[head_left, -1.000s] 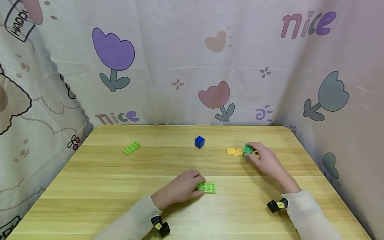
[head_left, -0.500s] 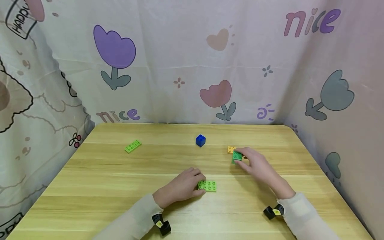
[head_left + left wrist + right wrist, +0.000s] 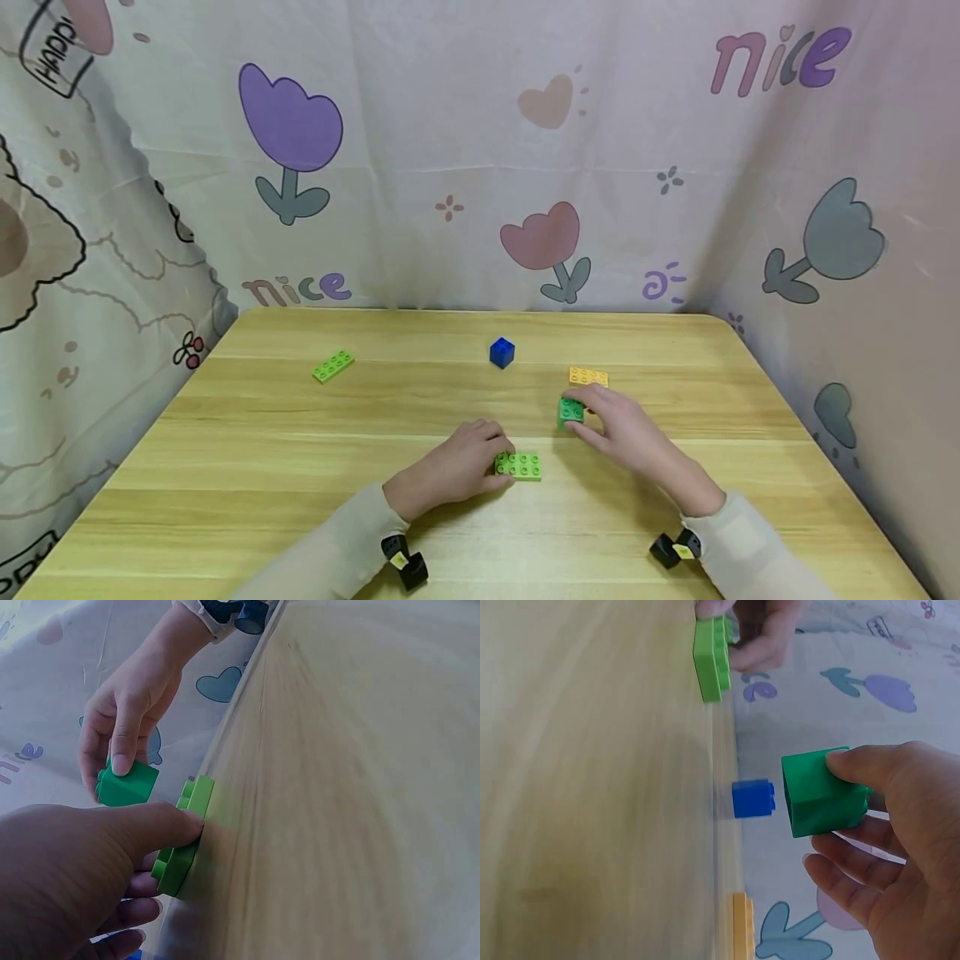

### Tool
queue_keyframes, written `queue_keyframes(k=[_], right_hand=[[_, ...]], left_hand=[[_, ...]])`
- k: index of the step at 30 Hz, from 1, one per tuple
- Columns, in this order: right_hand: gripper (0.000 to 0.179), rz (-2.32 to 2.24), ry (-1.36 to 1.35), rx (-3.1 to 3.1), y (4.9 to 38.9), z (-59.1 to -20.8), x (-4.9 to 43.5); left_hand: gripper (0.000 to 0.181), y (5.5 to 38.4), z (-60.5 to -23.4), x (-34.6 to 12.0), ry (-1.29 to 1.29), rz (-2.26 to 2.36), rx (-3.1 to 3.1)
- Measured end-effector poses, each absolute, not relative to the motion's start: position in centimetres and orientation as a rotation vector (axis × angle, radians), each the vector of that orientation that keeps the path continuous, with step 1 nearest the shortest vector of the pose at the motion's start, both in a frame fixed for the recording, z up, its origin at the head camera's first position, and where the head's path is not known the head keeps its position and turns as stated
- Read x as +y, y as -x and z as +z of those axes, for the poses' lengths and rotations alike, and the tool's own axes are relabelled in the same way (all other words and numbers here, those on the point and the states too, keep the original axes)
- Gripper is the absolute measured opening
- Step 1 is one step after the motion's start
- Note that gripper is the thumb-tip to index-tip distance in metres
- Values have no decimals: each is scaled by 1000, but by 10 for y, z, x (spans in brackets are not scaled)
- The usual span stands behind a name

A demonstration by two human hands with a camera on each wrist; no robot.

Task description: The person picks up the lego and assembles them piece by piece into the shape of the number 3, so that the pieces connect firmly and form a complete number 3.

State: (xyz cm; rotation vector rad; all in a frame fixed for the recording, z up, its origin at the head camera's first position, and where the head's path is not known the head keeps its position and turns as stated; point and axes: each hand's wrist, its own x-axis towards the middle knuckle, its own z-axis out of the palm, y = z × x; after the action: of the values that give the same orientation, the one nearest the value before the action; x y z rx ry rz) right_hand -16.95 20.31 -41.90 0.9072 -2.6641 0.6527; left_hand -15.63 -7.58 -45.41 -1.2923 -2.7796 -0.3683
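Within right hand (image 3: 628, 431), green block (image 3: 817, 796).

– What can be read on the patterned cloth (image 3: 420, 92)?
– The coloured word "nice" (image 3: 813, 60) is printed high on the right, and a second "nice" (image 3: 330, 287) low on the left.
– And at the far left?
– "HAPP" (image 3: 57, 52) is framed in black, its last letter left unclear; the bottom lettering (image 3: 28, 560) is cut off.

In the head view the tabletop (image 3: 420, 396) is softly lit, paled by sheen toward its near edge; faint shadows are cast beneath the left hand (image 3: 453, 468) and the right hand (image 3: 621, 427). In both wrist views, dimmer and greyer, the tabletop's grain is blurred.
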Motion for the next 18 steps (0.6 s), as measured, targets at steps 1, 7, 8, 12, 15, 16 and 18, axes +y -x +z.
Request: queue_keyframes(k=[1,7,8,12,15,16,18], right_hand=[[43,649,-924,-2653,169,-419,202],[43,623,-1019,-2603,162,-421,193],[43,615,-1032,-2602,161,-421,192],[44,603,-1080,-2606,157,-421,186],[44,602,-1104,-2615,153,-421,181],[44,608,-1111,-2618,152,-420,179],[43,615,-1132,-2618,150,-421,176]], left_hand=[[35,156,-454,-76,1293,-367,-2776],[36,155,-454,-75,1278,-346,-2798],[36,155,-454,-75,1276,-344,-2802],[36,155,-454,-75,1273,-348,-2797],[36,156,-454,-75,1273,-353,-2792],[36,156,-454,-75,1273,-356,-2792],[35,157,-454,-75,1274,-358,-2793]])
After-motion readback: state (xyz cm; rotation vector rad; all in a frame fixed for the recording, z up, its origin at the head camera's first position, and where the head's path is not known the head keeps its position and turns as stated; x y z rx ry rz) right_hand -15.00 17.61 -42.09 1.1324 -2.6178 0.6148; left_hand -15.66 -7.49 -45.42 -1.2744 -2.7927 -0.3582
